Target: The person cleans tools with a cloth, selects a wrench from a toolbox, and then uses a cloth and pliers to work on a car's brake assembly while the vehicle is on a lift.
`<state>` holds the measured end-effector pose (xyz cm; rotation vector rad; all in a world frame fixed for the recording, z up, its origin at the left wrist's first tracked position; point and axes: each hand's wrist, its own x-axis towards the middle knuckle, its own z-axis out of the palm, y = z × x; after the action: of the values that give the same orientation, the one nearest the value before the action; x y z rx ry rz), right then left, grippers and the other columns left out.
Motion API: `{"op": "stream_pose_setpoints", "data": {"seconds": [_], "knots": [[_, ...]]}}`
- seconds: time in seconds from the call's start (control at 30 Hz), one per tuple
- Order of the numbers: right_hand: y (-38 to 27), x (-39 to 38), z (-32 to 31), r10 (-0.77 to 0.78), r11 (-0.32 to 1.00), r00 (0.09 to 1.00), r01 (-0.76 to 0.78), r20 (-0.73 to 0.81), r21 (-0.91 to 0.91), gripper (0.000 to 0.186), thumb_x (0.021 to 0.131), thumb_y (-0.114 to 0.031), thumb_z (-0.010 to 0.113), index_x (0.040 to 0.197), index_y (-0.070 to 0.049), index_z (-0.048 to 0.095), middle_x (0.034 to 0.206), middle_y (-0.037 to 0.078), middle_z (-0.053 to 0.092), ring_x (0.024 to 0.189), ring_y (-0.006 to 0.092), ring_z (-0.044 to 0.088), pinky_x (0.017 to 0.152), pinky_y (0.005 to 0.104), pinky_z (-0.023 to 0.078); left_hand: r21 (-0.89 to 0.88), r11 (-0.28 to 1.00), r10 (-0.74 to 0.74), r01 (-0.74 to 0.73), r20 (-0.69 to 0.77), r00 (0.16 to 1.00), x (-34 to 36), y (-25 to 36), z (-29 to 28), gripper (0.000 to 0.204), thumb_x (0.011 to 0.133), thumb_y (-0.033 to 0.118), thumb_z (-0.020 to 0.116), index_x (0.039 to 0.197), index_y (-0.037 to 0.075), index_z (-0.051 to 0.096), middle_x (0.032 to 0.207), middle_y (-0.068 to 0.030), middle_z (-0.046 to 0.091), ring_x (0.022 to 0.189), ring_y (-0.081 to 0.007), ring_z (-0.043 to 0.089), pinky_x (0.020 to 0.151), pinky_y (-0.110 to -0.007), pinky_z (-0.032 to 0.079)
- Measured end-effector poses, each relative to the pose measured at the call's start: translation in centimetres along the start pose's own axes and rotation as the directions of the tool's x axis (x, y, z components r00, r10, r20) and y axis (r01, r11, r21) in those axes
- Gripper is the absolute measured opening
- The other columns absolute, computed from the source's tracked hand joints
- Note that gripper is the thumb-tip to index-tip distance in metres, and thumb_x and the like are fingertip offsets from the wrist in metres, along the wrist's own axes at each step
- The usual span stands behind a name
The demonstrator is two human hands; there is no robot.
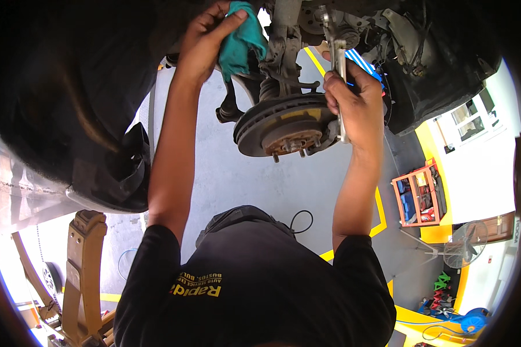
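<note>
My left hand [205,43] is raised at the upper middle, its fingers closed on a crumpled teal cloth [243,41] that hangs beside the suspension strut [284,40]. To the right, my right hand [357,101] grips a silver ratchet [340,61], held upright with its head pointing up toward the parts under the vehicle. What the ratchet's head touches, if anything, I cannot make out. Between my forearms sits a brake disc [251,128] with a rusty hub and wheel studs.
Dark wheel-arch liner [434,92] curves around both sides. A tan lift post [81,272] stands at lower left. Along the right are a red tool cart [416,196], a fan [467,244] and a blue hose reel [474,320]. Yellow lines mark the grey floor [214,156].
</note>
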<state>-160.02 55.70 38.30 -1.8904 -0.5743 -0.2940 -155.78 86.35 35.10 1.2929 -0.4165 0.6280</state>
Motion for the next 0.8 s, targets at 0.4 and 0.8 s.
{"op": "stream_pose_setpoints", "data": {"seconds": [0.4,0.8], "knots": [[-2.5,-4.9,6.9,-0.078,0.873,0.985,-0.005,0.151,0.488,0.042,0.086,-0.024,0.093,0.106,0.001,0.066,0.082,0.000,0.066,0.071,0.0055,0.057,0.064,0.0241,0.049,0.033,0.987,-0.143,0.155,-0.236,0.961,-12.9,7.0,7.1,0.018,0.099,0.019,0.081,0.107,0.003,0.081,0.095,0.0003,0.077,0.084,-0.0052,0.063,0.080,-0.024,0.050],[-2.9,-6.6,8.3,0.077,0.687,0.983,-0.174,0.167,0.706,0.030,0.094,-0.017,0.085,0.111,-0.002,0.064,0.087,0.000,0.064,0.079,0.0052,0.060,0.069,0.0236,0.049,0.208,0.970,-0.068,0.128,-0.271,0.960,-15.2,9.1,6.1,0.019,0.103,0.018,0.076,0.106,0.000,0.077,0.101,-0.0002,0.071,0.093,-0.0071,0.062,0.082,-0.024,0.050]]}}
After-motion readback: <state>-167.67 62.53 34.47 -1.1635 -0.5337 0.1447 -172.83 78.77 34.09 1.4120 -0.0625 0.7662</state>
